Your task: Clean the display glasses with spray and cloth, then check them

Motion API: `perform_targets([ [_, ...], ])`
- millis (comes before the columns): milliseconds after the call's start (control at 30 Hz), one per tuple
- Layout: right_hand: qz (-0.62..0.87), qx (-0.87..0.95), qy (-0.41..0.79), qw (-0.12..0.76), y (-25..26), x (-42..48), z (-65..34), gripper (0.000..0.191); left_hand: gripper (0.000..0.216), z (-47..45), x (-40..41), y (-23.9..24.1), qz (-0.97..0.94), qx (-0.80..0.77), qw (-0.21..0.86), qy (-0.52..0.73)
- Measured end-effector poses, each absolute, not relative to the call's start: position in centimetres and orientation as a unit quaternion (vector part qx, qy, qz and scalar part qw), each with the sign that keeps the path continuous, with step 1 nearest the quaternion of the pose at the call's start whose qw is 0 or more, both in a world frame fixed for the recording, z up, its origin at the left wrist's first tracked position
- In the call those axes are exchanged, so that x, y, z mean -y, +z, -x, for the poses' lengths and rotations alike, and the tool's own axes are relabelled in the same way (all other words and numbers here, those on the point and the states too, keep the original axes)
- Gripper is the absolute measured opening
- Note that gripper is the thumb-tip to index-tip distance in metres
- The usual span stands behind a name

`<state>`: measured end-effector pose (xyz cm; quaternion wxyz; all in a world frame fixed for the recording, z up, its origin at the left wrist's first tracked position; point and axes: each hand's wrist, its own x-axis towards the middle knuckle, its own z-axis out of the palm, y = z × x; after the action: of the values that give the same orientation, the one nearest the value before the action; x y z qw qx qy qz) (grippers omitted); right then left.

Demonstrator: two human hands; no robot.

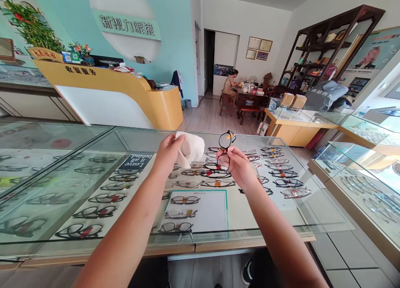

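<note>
My left hand point(169, 150) is closed on a white cloth point(194, 146), which hangs loosely to the right of the fingers. In my right hand point(240, 166) is a pair of eyeglasses point(229, 134) with a thin black round frame, held upright on end with one lens above the other. An orange tag shows at its upper lens. Cloth and eyeglasses are apart. Both hands are above a glass display case point(250, 225), inside which lie rows of spectacle frames point(218, 183), many with red or orange tags.
A yellow and white reception counter point(159, 109) stands beyond the case on the left. Further back, a person point(230, 88) sits at a dark wooden table point(254, 97). More glass cases point(371, 171) line the right side. A dark shelf point(315, 50) leans into view behind them.
</note>
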<state>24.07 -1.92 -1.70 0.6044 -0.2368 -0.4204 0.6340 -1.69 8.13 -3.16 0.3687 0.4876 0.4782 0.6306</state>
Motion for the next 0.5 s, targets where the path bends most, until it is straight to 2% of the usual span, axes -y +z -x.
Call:
perform_targets([
  [100,0.225,0.426,0.642,0.597,-1.5,2.3,-23.9,0.028,0.06,1.1,-7.6,-2.5,-0.425,-0.446,0.459,0.641],
  [233,0.217,0.438,0.65,0.582,-1.2,2.8,-23.5,0.027,0.069,-0.1,-6.5,-2.2,-0.402,-0.441,0.508,0.621],
  [400,0.222,0.453,0.649,0.569,-1.3,3.0,-22.9,0.03,0.066,-2.5,-4.6,-2.6,-0.433,-0.429,0.513,0.604],
  [500,0.232,0.451,0.651,0.565,-1.6,2.9,-22.6,0.031,0.06,-4.0,-3.5,-2.9,-0.49,-0.424,0.467,0.602],
])
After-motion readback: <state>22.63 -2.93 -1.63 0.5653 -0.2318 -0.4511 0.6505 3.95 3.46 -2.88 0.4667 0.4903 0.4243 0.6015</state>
